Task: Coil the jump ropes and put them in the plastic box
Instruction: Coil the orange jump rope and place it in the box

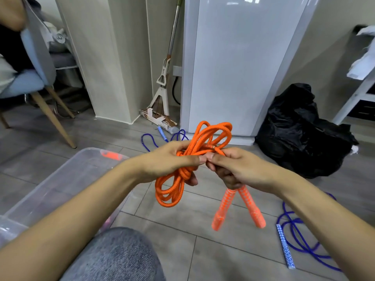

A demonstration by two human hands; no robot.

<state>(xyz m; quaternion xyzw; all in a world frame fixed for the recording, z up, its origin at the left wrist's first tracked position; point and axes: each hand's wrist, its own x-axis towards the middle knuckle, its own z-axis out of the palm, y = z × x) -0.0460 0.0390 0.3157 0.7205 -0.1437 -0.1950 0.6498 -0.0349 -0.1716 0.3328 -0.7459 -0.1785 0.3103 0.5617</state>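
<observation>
Above the floor [203,220], the left hand [170,159] grips the coiled orange rope [178,179], while the right hand [233,167] squeezes both orange handles [249,203] together.

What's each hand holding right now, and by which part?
Left hand grips the coiled orange braided jump rope around the bundle's middle. Right hand clasps the tops of its two orange plastic handles, which hang downward.
</observation>
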